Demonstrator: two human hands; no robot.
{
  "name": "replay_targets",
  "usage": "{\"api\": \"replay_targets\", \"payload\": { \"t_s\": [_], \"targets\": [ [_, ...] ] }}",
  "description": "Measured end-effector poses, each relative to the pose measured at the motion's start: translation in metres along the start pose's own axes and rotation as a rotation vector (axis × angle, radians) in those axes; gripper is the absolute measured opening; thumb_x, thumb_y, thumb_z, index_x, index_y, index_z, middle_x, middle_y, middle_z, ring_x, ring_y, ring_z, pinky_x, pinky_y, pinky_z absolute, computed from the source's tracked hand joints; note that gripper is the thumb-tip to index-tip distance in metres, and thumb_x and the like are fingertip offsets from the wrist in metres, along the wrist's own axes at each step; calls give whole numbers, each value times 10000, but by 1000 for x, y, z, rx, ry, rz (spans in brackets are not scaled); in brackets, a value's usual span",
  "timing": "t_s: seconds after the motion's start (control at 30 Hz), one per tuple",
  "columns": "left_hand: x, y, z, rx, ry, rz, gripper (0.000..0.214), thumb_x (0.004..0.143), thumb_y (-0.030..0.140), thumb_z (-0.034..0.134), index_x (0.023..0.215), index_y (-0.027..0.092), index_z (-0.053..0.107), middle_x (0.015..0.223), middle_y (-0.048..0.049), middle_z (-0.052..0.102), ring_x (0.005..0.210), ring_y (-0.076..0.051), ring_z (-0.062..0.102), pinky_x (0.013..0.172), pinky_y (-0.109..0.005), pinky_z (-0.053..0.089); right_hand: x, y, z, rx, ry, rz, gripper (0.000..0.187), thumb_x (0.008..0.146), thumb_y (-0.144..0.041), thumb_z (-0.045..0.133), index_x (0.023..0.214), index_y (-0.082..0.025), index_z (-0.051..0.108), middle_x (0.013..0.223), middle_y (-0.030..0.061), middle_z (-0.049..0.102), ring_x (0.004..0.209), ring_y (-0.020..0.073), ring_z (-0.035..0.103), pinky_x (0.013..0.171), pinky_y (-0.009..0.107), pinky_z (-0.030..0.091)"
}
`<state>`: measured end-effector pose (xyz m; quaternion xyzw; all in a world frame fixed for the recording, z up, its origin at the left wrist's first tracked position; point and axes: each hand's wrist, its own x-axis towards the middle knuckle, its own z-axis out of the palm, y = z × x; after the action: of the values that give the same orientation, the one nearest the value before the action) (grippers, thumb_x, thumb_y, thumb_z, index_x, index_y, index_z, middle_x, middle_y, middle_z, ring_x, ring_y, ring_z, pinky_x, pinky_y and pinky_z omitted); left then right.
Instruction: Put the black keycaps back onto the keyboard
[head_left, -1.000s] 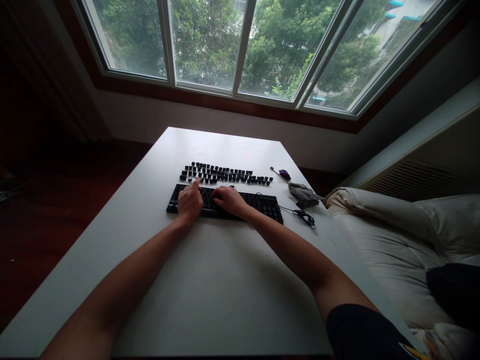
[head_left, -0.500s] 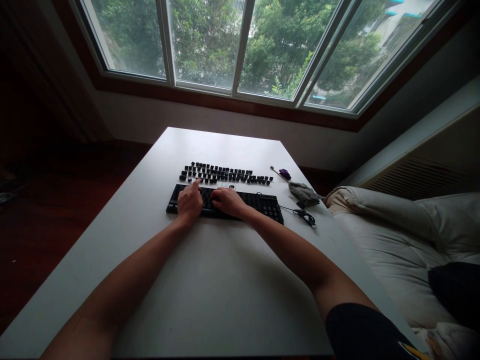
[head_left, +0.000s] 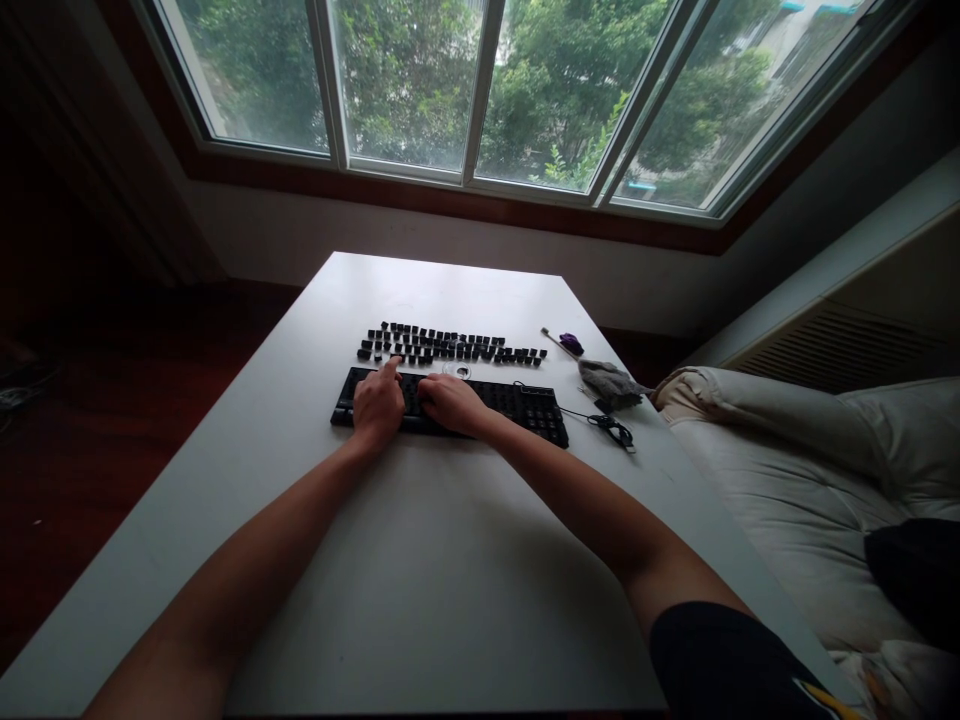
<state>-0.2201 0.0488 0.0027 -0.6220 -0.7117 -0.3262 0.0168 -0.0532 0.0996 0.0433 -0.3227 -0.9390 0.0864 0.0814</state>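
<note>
While the left hand and right hand lay close but apart over the keyboard, loose keycaps stood in rows beyond them.
The left pointed toward the nearest row, the right curled downward; I could not tell whether either gripped anything. A bundled cable lay to their right.

The keyboard and keycaps look like dark plastic, the desk smooth and faintly glossy, the rag rough cloth, the floor polished wood.
</note>
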Motion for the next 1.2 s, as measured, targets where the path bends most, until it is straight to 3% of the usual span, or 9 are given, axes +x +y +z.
{"api": "replay_targets", "payload": {
  "t_s": [0.6,0.73,0.9,1.2],
  "targets": [
    [-1,5,0,17,-26,-3,479,944,149,413,1404,235,520,1095,-94,718,1060,-282,637,956,-428,451,-4,-7,9,-77,45,89,175,971,-204,536,974,-222,710,1031,82,692,994,230,609,691,276,400],
    [-2,5,0,9,-18,8,470,945,156,423,1396,250,519,1092,-92,716,1070,-290,634,960,-434,443,10,12,1,-14,90,147,184,989,-281,543,1012,-222,715,1039,67,707,941,205,635,726,273,410],
    [-1,6,0,14,-29,7,466,948,164,427,1400,233,517,1099,-98,715,1075,-294,629,971,-443,444,36,42,2,-21,183,277,199,967,-273,578,1136,-225,673,1115,77,705,1017,222,629,796,286,447],
    [-1,6,-1,22,-45,14,466,953,154,418,1402,232,514,1134,-95,712,1088,-286,627,971,-435,444,70,59,18,-108,103,310,249,938,-260,615,1183,-218,622,1172,110,680,1102,255,595,853,319,492]
  ]
}}
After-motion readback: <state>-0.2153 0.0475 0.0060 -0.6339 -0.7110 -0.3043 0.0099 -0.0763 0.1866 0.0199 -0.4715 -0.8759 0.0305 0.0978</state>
